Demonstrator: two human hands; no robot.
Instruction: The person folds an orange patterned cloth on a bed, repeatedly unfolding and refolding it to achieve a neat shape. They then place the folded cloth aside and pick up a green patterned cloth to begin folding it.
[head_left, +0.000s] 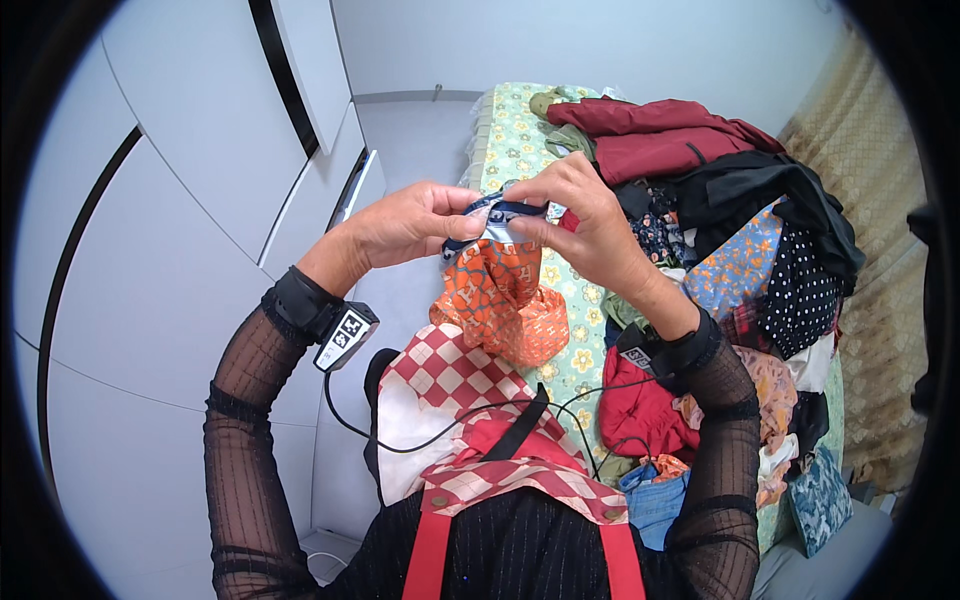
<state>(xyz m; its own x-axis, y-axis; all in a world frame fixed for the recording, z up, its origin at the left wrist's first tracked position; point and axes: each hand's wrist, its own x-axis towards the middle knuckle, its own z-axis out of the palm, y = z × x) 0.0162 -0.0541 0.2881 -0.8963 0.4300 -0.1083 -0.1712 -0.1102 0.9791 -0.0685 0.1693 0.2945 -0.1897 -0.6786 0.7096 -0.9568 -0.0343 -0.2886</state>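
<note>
Both hands hold up one orange patterned fabric piece (491, 289) by its top edge, in front of my apron (480, 375). My left hand (409, 225) pinches the dark blue and white band (496, 215) of the cloth between thumb and fingers. On the other side, my right hand (581, 214) grips the same band, also between thumb and fingers. The orange part hangs below in loose folds. Its exact kind of garment cannot be told, since it is bunched up.
A bed with a green floral sheet (577, 341) lies ahead and to the right. Piled on it are a dark red jacket (660, 135), a polka-dot garment (802, 285), red cloth (637, 405) and jeans (656, 499). White cabinets (172, 285) line the left. Cables (450, 435) run from both wrist devices.
</note>
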